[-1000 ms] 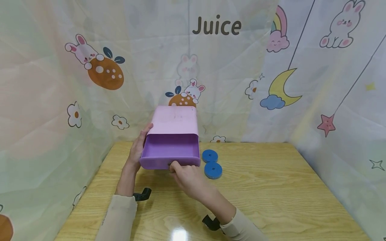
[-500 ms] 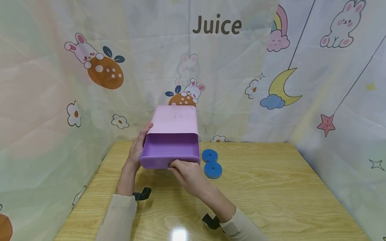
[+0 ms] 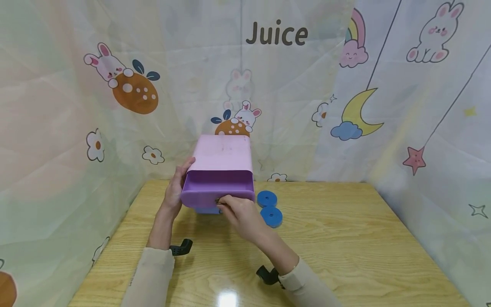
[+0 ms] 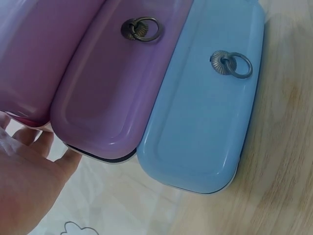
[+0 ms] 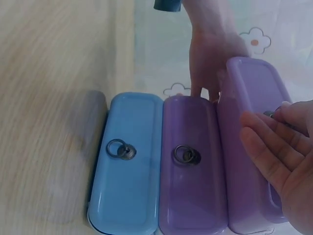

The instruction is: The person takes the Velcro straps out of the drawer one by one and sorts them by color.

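A small drawer cabinet with a pink top (image 3: 222, 153) stands towards the back of the table. Its top purple drawer (image 3: 199, 199) is partly pulled out, and the visible part of its inside holds nothing. My right hand (image 3: 243, 219) pinches the metal ring pull (image 5: 269, 113) on that drawer's front. Against the cabinet's left side rests my left hand (image 3: 173, 192), its fingers extended along the wall in the left wrist view. Below, a second purple drawer (image 4: 107, 93) and a light blue drawer (image 4: 200, 112) are closed, each with a ring pull hanging free.
Two round blue discs (image 3: 271, 216) lie touching each other just right of the cabinet. The wooden table (image 3: 345, 238) extends to the front and right. Printed curtains (image 3: 291, 106) enclose the back and sides.
The top drawer has slid inward a little with my right hand on its pull, so less of its inside shows. The blue drawer below now peeks out. My left hand has stayed in place.
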